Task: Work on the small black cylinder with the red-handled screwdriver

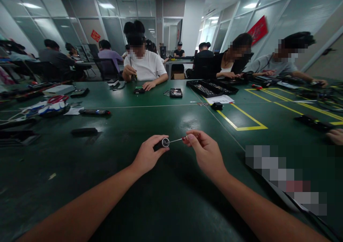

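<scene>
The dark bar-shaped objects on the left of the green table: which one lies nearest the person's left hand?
The plain black bar, just beyond the left hand. The one with silver bands lies farther back.

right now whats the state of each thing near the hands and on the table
left hand: grip shut on small black cylinder
small black cylinder: held above the table, round end facing right
right hand: grip pinching thin metal rod
thin metal rod: level, tip at the cylinder
black flat tray: resting on green table

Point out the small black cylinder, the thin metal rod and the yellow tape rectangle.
small black cylinder (164, 142), head view, its round silver end face.
thin metal rod (175, 140), head view, mid-shaft.
yellow tape rectangle (252, 128), head view, its near edge.
</scene>
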Tool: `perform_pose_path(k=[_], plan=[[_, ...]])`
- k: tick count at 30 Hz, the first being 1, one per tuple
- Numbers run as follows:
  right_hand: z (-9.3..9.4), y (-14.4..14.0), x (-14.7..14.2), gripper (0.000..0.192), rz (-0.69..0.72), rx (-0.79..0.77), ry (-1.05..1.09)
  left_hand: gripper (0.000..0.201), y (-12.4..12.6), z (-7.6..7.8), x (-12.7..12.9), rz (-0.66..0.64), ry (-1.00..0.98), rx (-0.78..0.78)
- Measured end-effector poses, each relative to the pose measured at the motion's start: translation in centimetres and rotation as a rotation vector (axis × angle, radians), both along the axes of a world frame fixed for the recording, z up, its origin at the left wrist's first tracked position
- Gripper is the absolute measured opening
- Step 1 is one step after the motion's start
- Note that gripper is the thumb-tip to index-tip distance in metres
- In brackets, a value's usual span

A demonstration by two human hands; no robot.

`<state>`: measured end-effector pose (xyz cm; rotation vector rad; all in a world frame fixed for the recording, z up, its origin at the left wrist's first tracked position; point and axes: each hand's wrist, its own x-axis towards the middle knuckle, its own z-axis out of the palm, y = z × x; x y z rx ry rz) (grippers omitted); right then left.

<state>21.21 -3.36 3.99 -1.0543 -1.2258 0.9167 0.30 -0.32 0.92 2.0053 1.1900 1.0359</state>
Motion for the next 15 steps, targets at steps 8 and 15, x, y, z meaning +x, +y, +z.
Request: perform_pose_path(k=[8,15], plan=[[0.17,-0.12,0.05,0.021,-0.022,0.027,-0.071,0.038,-0.05,-0.04,-0.14,-0.005,-0.045,-0.01],[0.32,-0.42,0.27,0.025,0.035,0.039,-0.211,0.04,0.21,-0.34,-0.1,-0.006,-0.024,-0.003]])
